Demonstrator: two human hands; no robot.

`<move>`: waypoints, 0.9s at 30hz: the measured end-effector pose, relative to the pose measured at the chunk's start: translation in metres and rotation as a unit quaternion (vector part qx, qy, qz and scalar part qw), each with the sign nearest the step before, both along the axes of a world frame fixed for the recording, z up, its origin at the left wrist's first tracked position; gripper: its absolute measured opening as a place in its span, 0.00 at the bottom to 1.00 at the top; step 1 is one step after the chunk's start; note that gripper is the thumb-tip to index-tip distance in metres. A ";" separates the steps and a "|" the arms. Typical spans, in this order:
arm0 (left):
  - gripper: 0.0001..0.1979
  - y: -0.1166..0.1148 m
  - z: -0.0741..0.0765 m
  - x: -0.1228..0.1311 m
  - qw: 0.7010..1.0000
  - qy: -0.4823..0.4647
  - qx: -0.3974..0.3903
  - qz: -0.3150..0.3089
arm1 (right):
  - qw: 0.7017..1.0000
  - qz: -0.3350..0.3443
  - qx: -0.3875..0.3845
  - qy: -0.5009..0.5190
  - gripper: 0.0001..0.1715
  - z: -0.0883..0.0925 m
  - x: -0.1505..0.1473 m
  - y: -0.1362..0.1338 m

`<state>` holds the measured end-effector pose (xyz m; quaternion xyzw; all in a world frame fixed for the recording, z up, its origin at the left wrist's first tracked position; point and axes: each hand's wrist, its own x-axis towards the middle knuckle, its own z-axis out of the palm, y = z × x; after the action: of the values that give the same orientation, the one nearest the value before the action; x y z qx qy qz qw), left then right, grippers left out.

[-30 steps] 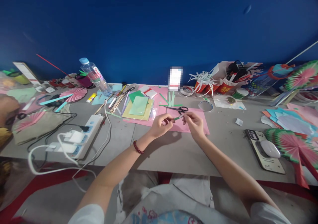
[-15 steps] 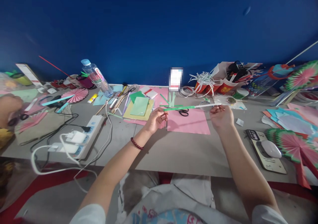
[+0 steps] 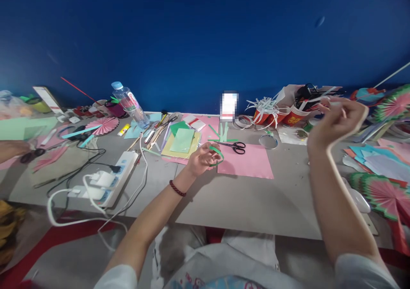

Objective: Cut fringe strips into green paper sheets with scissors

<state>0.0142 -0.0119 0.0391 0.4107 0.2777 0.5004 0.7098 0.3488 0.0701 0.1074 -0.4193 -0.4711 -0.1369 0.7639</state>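
Note:
My left hand (image 3: 205,159) is closed in a pinch on a narrow green paper strip (image 3: 218,152), which curls in a loop around the fingertips. Raised at the right, in front of the paper cups, is my right hand (image 3: 341,120). Its fingers are curled together on a thin white strip (image 3: 313,99), somewhat blurred. Black scissors (image 3: 237,147) lie just beyond my left hand, partly on a pink sheet (image 3: 250,163). Further back are more green strips (image 3: 223,137) on the table.
Left of my hand are a stack of coloured paper (image 3: 182,140), a tilted water bottle (image 3: 131,105) and a power strip (image 3: 120,180) with cables. Red cups (image 3: 293,116) hold white shreds. Paper fans (image 3: 384,191) lie at right. Another person's hand (image 3: 14,148) is far left.
The green and white strip was stretched between both hands. Now the green part curls at my left hand, while my right hand has moved up and right with the white strip.

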 end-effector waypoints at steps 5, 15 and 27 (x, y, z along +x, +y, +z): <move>0.13 -0.001 0.003 -0.002 0.997 -0.042 -0.058 -0.008 | 0.934 -0.012 -0.227 -0.274 0.09 -0.007 -0.022 0.066; 0.13 0.002 -0.003 -0.003 1.000 0.014 -0.003 0.010 | 0.846 0.009 -0.440 -0.302 0.10 -0.041 -0.011 0.112; 0.09 0.001 0.000 -0.003 0.999 -0.023 -0.014 0.022 | 0.882 -0.004 -0.344 -0.322 0.10 -0.026 -0.031 0.099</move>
<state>0.0113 -0.0114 0.0390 0.3826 0.2770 0.5209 0.7110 0.3173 0.1690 0.0811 -0.5902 -0.7071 -0.0968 0.3772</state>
